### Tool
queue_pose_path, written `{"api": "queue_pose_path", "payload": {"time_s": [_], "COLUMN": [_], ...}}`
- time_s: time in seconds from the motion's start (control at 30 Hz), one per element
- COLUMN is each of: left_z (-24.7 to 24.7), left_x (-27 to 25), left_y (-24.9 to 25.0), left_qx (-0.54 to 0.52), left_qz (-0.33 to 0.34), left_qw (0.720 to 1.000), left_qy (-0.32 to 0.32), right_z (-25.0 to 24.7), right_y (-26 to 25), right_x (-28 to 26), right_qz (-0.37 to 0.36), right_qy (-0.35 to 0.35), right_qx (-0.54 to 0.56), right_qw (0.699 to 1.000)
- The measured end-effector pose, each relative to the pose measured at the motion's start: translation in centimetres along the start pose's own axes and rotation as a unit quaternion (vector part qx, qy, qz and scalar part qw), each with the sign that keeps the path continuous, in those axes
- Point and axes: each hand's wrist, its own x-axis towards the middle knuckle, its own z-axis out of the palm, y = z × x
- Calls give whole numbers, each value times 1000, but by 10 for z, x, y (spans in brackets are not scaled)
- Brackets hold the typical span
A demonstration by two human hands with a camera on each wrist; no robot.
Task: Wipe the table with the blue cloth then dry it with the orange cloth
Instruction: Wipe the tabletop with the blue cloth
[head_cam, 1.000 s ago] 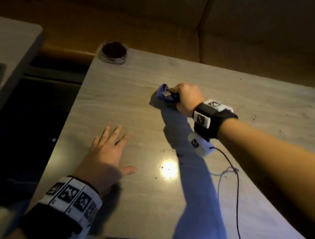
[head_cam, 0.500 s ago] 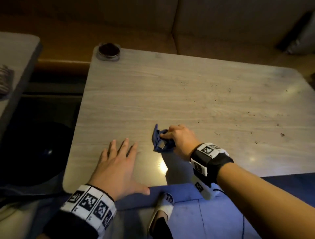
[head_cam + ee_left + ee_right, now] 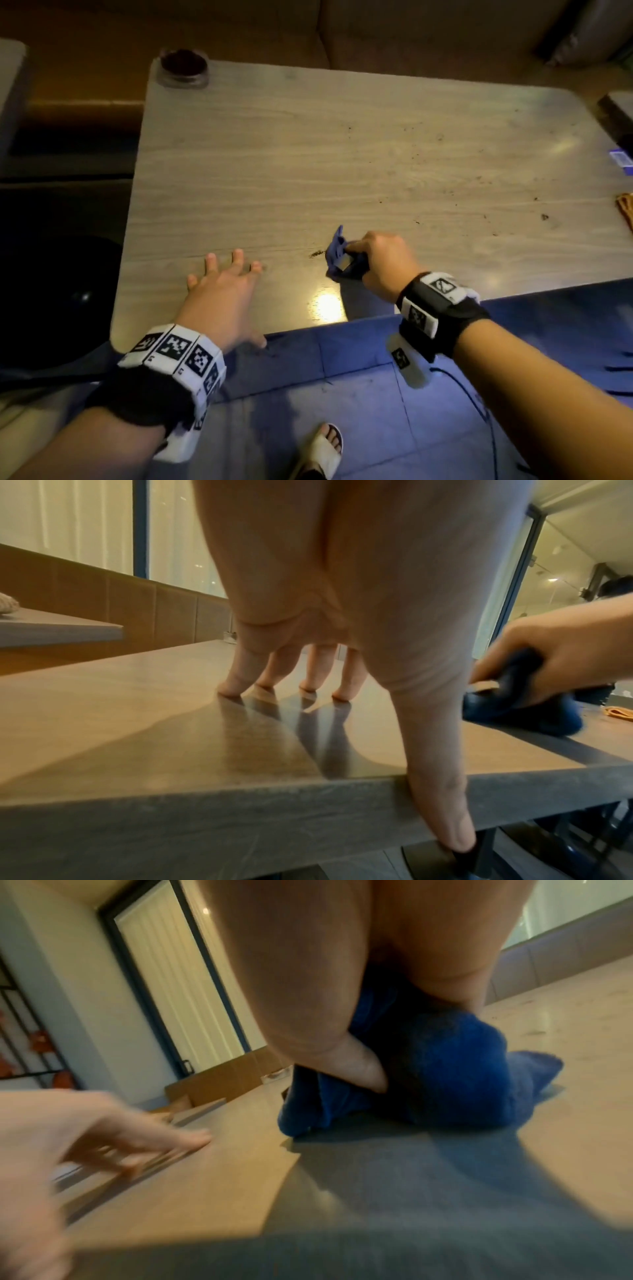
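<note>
Bunched, fuzzy blue cloth (image 3: 337,255) clamped in the curled fingers of the right hand (image 3: 383,262), pressed onto the wood-grain table (image 3: 308,164) near its front edge. Left hand (image 3: 222,301) flat, fingers spread apart, thumb hooked over the thick edge. Orange cloth (image 3: 625,210) lying at the table's right side, beyond scattered dark crumbs (image 3: 317,254).

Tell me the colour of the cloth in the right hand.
Deep blue. The cloth gripped by the right hand shows best in the right wrist view.
</note>
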Motion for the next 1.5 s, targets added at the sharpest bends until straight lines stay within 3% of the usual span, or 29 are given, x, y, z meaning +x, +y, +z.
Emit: {"api": "queue_pose_path", "payload": {"time_s": [0.2,0.33,0.4,0.43,0.53,0.57,0.6,0.73,0.9,1.07,1.2,1.27,1.37,1.43,1.5], "left_z": [0,1,3,3,1,1,1,-2,-5,-4,-4,-4,-3,-3,-3], "left_x": [-1,2,3,4,8,8,9,9,4,1,-1,-1,0,1,2], "left_y": [0,-2,-3,-3,-3,-2,-2,-1,3,2,2,2,2,1,2], "left_qx": [0,-1,0,3,13,16,18,25,28,25,14,7,8,10,13], "left_qz": [3,8,9,9,3,1,-1,-7,-4,-2,-3,-3,-3,-3,-5], "left_qw": [1000,1000,1000,1000,1000,1000,999,999,999,1000,1000,1000,1000,1000,1000], "left_qy": [-1,1,0,-4,-20,-25,-29,-43,-31,-18,-12,-11,-12,-12,-20], "right_z": [26,5,-16,-29,-59,-63,-64,-49,-11,28,45,48,39,21,-4], "right_y": [-4,1,6,7,7,4,-2,-43,-56,-50,-49,-50,-36,-28,-26], "right_x": [-77,-80,-62,-44,36,65,91,131,66,-31,-71,-86,-99,-86,-52], "right_qz": [-79,-105,-106,-89,-4,13,23,9,-122,-171,-172,-185,-179,-164,-128], "right_qy": [-22,-140,-157,-119,91,131,141,32,25,7,14,-24,-108,-60,66], "right_qx": [50,138,212,238,228,216,206,55,-20,48,82,73,159,226,256], "right_qw": [995,975,959,960,969,967,968,998,992,984,982,980,965,958,956]}}
